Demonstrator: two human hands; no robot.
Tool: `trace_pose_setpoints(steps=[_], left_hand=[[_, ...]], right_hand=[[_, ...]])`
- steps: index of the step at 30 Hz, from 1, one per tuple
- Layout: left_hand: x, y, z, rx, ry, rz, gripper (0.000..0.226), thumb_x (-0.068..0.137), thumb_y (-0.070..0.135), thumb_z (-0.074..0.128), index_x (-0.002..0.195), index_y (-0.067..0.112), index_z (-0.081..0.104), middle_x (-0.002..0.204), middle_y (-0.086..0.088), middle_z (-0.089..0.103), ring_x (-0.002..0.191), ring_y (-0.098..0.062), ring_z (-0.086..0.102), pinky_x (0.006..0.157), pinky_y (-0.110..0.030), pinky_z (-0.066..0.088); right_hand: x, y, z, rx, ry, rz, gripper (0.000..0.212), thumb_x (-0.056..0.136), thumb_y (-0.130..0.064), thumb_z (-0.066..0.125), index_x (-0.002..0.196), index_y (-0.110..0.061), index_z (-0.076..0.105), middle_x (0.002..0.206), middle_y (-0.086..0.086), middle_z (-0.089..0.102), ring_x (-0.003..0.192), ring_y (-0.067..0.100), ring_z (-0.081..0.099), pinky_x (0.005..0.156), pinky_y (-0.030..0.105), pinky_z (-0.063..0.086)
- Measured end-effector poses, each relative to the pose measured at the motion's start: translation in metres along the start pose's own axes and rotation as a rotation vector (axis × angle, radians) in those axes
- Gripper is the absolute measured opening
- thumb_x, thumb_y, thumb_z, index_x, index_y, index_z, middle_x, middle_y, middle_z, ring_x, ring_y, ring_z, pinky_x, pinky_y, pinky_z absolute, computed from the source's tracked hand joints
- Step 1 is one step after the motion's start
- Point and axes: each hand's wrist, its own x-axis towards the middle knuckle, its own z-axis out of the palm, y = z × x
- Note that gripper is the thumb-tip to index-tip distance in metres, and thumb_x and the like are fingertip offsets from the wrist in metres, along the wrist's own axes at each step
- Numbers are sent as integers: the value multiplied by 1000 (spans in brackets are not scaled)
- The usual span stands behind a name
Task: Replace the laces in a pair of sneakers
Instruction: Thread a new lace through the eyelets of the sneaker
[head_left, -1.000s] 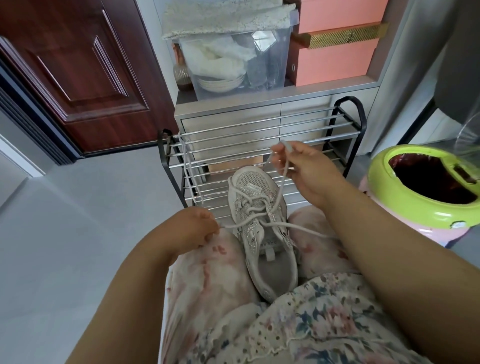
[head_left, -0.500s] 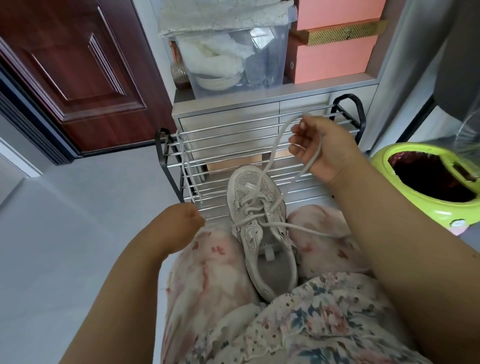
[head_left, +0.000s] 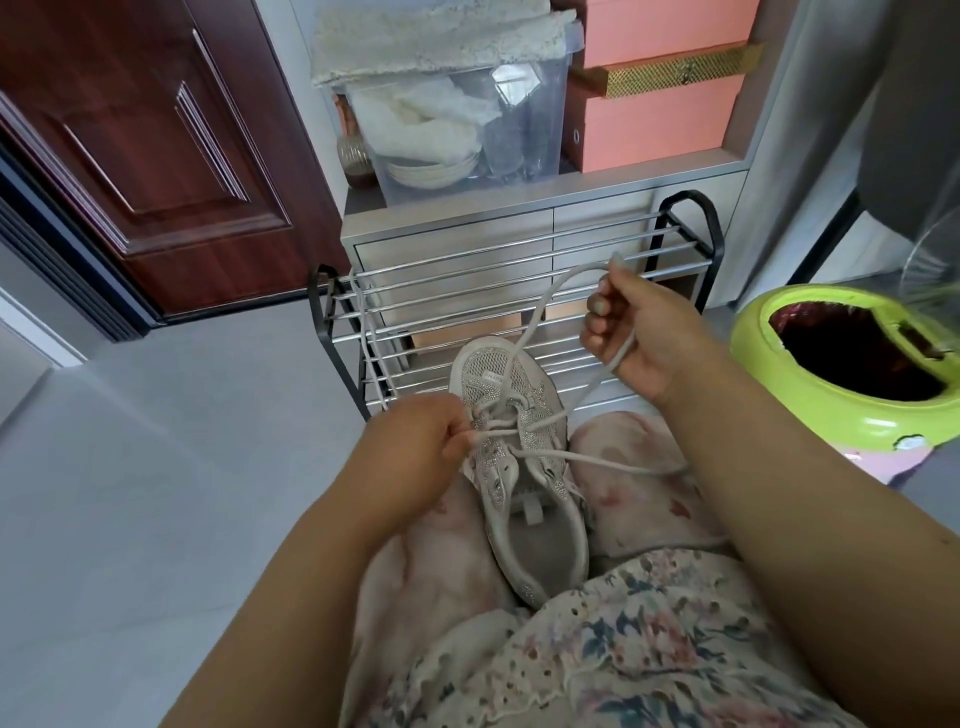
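Note:
A pale grey mesh sneaker (head_left: 524, 467) lies wedged between my knees, toe pointing away from me. A white lace (head_left: 545, 304) is threaded through its lower eyelets. My right hand (head_left: 639, 332) is raised above and to the right of the toe and grips a loop of that lace. My left hand (head_left: 415, 447) sits at the shoe's left side and pinches the lace by the eyelets. One loose lace end (head_left: 613, 464) trails right across my right knee. Another white lace (head_left: 371, 343) hangs over the rack's left end.
A metal-bar shoe rack (head_left: 519, 270) stands just beyond the sneaker, against a grey drawer cabinet (head_left: 452, 228). A green-rimmed bin (head_left: 769, 374) stands to the right. A dark red door (head_left: 156, 156) is at the back left, with grey floor (head_left: 156, 467) on my left.
My left hand has moved right, from my left knee to the shoe's eyelets, and taken hold of the lace. My right hand went up from the toe and now holds a loop.

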Motion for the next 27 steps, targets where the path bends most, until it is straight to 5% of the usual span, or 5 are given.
trace_pose_setpoints(steps=[7,10,14,17,27], left_hand=[[-24,-73,-59,254,42,-301,29,93,30,57,66,21,49,68,2,55,71,-22,52,68,-37,46],[-23,-80,-59,356,-116,-487,24,94,32,55,78,14,57,79,-6,59,80,-26,55,76,-39,50],[-10,-46,-28,125,-70,-280,18,93,25,56,104,13,65,107,-6,62,102,-26,55,90,-38,45],[-1,-8,-8,-94,-23,-126,20,91,37,59,92,19,67,95,2,63,90,-17,59,81,-38,49],[-5,-10,-10,48,-122,-58,24,91,36,57,78,16,60,79,1,61,76,-18,57,71,-36,48]], right_hand=[[-2,-1,-12,-138,18,89,32,96,-27,52,68,-11,52,45,-2,37,45,13,39,50,27,46],[-8,4,-13,-333,-33,197,30,95,-25,54,69,-10,55,43,-3,33,44,13,35,50,27,46],[-11,8,-9,-437,-107,217,31,96,-25,52,69,-8,54,43,-3,27,40,12,30,49,27,43],[-11,8,-7,-426,-115,214,32,96,-25,50,69,-8,54,43,-3,27,38,12,30,48,26,44],[-12,9,-6,-382,-71,230,32,93,-23,56,64,-12,49,44,-2,33,42,13,35,53,29,51]])
